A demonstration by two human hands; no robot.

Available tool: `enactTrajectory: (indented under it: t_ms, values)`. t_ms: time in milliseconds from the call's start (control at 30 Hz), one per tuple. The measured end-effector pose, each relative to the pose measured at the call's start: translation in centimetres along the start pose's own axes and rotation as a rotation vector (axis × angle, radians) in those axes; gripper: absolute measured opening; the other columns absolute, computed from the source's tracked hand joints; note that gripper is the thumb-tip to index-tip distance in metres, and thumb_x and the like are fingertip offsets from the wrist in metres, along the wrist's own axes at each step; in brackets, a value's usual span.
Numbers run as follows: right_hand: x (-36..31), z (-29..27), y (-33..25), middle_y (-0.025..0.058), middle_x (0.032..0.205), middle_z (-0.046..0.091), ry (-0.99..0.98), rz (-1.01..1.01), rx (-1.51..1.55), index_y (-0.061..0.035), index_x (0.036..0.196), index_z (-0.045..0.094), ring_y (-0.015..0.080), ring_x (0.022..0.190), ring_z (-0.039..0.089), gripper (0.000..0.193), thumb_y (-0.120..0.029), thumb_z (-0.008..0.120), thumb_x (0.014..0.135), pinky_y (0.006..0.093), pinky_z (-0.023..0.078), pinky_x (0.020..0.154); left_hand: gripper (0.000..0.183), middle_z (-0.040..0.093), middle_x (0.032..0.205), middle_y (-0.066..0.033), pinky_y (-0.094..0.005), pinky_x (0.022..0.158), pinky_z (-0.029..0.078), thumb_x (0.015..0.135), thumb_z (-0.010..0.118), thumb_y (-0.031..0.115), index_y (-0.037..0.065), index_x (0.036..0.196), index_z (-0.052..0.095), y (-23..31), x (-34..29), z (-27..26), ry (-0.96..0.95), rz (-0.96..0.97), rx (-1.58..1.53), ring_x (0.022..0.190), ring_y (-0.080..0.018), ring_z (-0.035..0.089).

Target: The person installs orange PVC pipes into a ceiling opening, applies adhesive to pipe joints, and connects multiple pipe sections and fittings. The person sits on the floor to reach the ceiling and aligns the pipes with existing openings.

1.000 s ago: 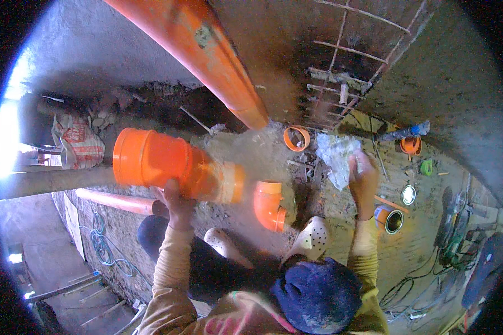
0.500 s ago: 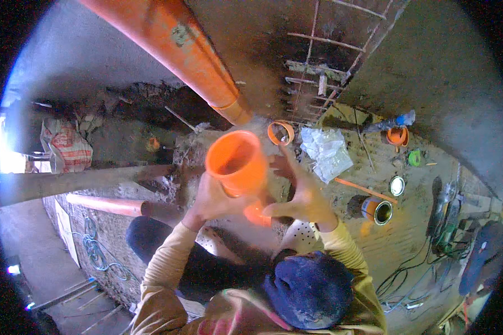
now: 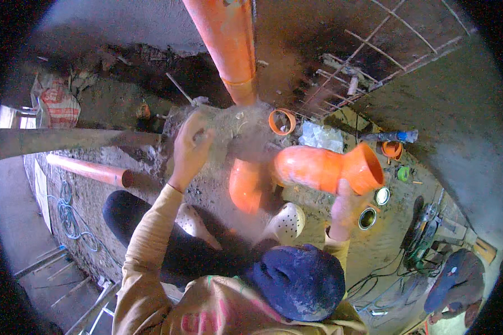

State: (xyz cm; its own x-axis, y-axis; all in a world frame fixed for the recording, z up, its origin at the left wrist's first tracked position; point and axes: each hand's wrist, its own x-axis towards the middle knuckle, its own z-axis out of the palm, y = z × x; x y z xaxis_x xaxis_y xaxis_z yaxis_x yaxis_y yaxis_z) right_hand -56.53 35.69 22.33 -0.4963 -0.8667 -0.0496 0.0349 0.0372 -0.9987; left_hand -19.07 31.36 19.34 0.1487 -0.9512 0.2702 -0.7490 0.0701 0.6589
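Observation:
My right hand (image 3: 343, 209) grips an orange plastic pipe bend (image 3: 313, 167) near its wide socket end, which points to the right. A second curved orange pipe piece (image 3: 244, 187) shows to the left of it, low over the ground between my feet. Whether the two are joined I cannot tell. My left hand (image 3: 189, 151) is raised on the left over the dirt, apart from the fittings. Its fingers are loosely curled away from the thumb, slightly blurred, with nothing visible in them. Ahead, a long orange pipe (image 3: 223, 50) slopes down to the dirt.
An orange pipe ring (image 3: 282, 121) and a clear plastic bag (image 3: 321, 137) lie beyond the bend. An open can (image 3: 368, 218) stands to the right, near a green power tool (image 3: 425, 245) with cables. On the left are a wooden beam (image 3: 78, 143) and another orange pipe (image 3: 89, 169).
The orange bend has swung from upright, socket up, to lying sideways at the right in my right hand. My left hand has let go and moved up and left. The view has turned.

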Motion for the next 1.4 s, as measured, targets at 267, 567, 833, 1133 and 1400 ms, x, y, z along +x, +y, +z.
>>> enactTrajectory:
  t_ms: [267,567,833,1133,1400]
  values:
    - [-1.6,-3.5,0.6,0.0177,0.141,0.051,0.194,0.008,-0.039,0.0026,0.145,0.04,0.0317,0.127,0.056,0.071,-0.016,0.075,0.087,0.0491,0.047,0.108,0.083,0.065,0.128,-0.0189,-0.0465,0.099,0.05,0.067,0.086,0.052,0.003,0.129,0.059,-0.1,-13.8,10.0,-0.4,-0.702,-0.079,0.12,-0.0347,0.062]
    - [-1.9,-3.4,1.5,0.017,0.147,0.046,0.19,-0.062,0.054,0.0,0.151,0.032,0.0322,0.132,0.052,0.077,-0.019,0.073,0.088,0.0487,0.045,0.11,0.055,0.072,0.114,-0.0088,-0.0353,0.088,0.056,0.086,0.082,0.035,0.003,0.125,0.061,2.3,-10.5,10.2,-0.258,-0.789,-0.88,0.102,-0.0195,0.07]
    - [-3.0,1.1,1.1,0.0177,0.144,0.053,0.283,-0.019,-0.045,-0.0002,0.146,0.039,0.0314,0.13,0.054,0.073,-0.017,0.073,0.084,0.0443,0.042,0.112,0.043,0.067,0.118,-0.0084,-0.0373,0.092,0.053,0.094,0.075,0.022,0.001,0.127,0.056,2.7,-10.3,14.2,0.373,-0.549,-0.546,0.104,-0.0216,0.064]
    - [-1.4,3.5,0.6,0.0147,0.148,0.047,0.178,-0.124,0.244,-0.0039,0.151,0.031,0.0314,0.132,0.051,0.074,-0.016,0.068,0.089,0.0455,0.038,0.115,0.057,0.057,0.132,-0.0122,-0.0403,0.103,0.046,0.095,0.073,0.024,0.002,0.138,0.043,9.5,-7.0,12.0,0.443,-0.466,-0.725,0.118,-0.0256,0.058]
    - [-2.4,4.9,-1.6,0.0165,0.146,0.049,0.207,-0.124,0.1,0.0009,0.145,0.04,0.0319,0.132,0.053,0.067,-0.029,0.069,0.093,0.0462,0.04,0.114,0.055,0.061,0.123,-0.0098,-0.0388,0.094,0.05,0.087,0.08,0.018,0.002,0.13,0.05,8.5,-6.9,13.5,0.498,-0.445,-0.719,0.108,-0.0227,0.061]
